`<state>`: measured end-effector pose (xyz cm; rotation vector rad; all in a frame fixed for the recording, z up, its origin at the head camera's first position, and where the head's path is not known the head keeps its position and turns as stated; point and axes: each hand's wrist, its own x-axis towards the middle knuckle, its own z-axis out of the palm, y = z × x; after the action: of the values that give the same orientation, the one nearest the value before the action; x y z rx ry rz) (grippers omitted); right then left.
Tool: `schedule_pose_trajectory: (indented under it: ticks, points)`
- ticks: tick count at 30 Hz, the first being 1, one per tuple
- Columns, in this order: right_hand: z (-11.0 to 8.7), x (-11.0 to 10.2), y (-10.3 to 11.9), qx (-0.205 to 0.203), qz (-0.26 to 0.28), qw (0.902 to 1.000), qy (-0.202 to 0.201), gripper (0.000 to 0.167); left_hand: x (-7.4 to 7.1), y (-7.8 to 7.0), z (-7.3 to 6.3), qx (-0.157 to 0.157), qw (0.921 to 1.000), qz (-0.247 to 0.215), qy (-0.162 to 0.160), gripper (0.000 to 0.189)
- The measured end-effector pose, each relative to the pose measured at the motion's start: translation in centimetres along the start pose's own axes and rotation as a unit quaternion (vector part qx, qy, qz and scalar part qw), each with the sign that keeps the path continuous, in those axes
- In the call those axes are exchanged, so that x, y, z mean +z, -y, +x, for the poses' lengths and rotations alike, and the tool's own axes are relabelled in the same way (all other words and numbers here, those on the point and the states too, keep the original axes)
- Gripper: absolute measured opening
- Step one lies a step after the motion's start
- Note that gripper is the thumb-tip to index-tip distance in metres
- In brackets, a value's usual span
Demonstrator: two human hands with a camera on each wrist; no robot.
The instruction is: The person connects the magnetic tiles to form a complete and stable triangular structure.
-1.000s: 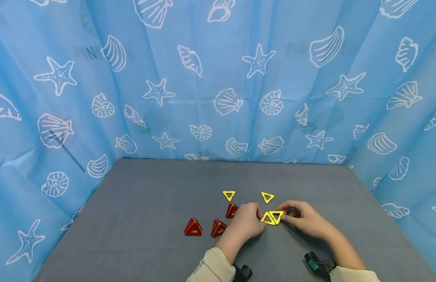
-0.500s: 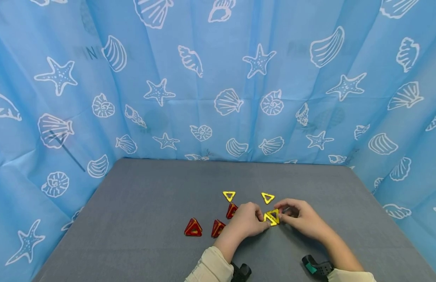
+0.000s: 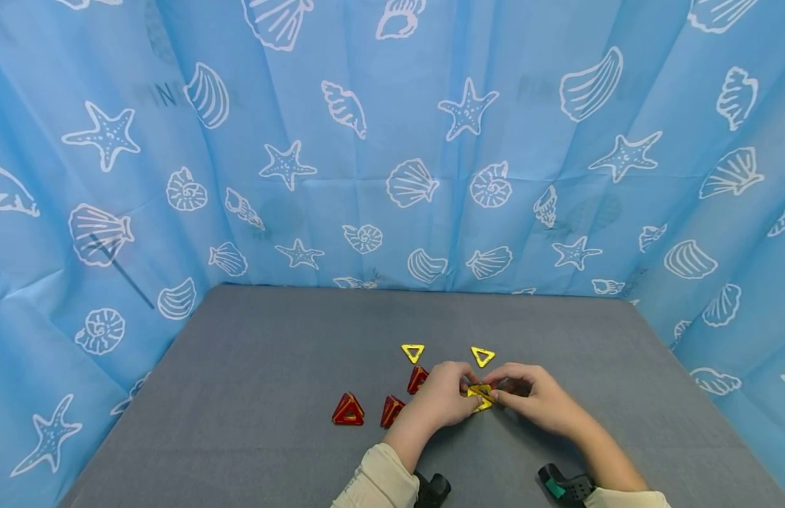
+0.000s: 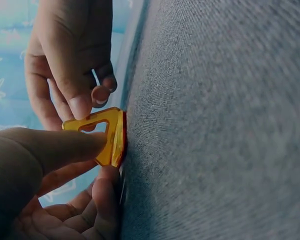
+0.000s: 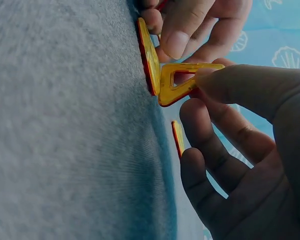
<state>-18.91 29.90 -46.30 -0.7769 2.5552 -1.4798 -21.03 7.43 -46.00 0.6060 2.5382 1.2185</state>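
Two yellow triangular tiles with open centres meet along an edge between my hands. One tile (image 5: 149,57) lies low on the grey table; the other tile (image 5: 166,84) tilts up from it. My left hand (image 3: 446,393) holds the low tile from the left, thumb over it, seen also in the left wrist view. My right hand (image 3: 537,396) pinches the tilted tile between thumb and fingers. Just beyond the hands lie two separate yellow triangular tiles, the left one (image 3: 412,346) and the right one (image 3: 487,352).
Left of my hands stand three dark red pyramid-like pieces: a far one (image 3: 417,379), a near one (image 3: 391,410) partly behind my left forearm, and a leftmost one (image 3: 348,410). A blue shell-patterned curtain (image 3: 367,176) rises around the grey table (image 3: 271,339).
The two held tiles lay flat side by side. My right hand has moved left and tipped its tile up against the other. The left hand has stayed nearly in place.
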Motion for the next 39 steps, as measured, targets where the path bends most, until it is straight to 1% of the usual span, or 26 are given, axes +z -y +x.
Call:
schedule_pose_trajectory:
  ticks: [3,7,11,15,24,26,29,32,36,39]
  points:
    - [0.0,0.2,0.0,-0.019,0.009,0.9998,0.000,0.024,-0.1,0.2,0.1,0.013,0.9999,0.011,0.003,0.011]
    - [0.1,0.4,0.2,-0.004,0.009,0.9999,-0.003,0.025,-0.2,0.4,0.3,0.020,0.9997,0.012,0.004,0.008]
    - [0.0,0.4,0.4,0.014,0.010,0.9998,-0.006,0.024,-0.1,0.5,0.3,0.015,0.9999,0.000,0.003,0.006]
    - [0.0,0.4,0.4,0.015,0.017,0.9997,-0.002,0.022,-0.1,0.4,0.2,0.004,1.0000,-0.007,0.001,0.006]
    - [-0.1,0.2,0.1,0.019,0.020,0.9996,0.002,0.021,0.3,0.1,0.1,0.001,0.9999,0.006,-0.014,0.009]
    - [-0.1,0.1,0.1,0.022,0.018,0.9996,-0.002,0.022,0.2,0.1,0.1,-0.005,0.9998,0.009,-0.018,0.010]
    - [-0.1,-0.1,0.2,0.025,0.011,0.9994,-0.020,0.023,0.2,0.0,0.0,-0.007,0.9996,0.013,-0.024,0.011]
    - [-0.1,-0.4,0.3,0.024,-0.003,0.9990,-0.038,0.022,0.2,0.0,0.0,-0.015,0.9996,0.008,-0.023,0.011]
    - [0.2,-0.8,0.2,0.021,-0.032,0.9976,-0.058,0.020,0.3,-0.1,-0.1,-0.018,0.9996,0.007,-0.022,0.011]
    - [0.6,-1.0,0.0,0.021,-0.061,0.9946,-0.082,0.018,0.4,-0.1,-0.1,-0.017,0.9995,0.008,-0.023,0.011]
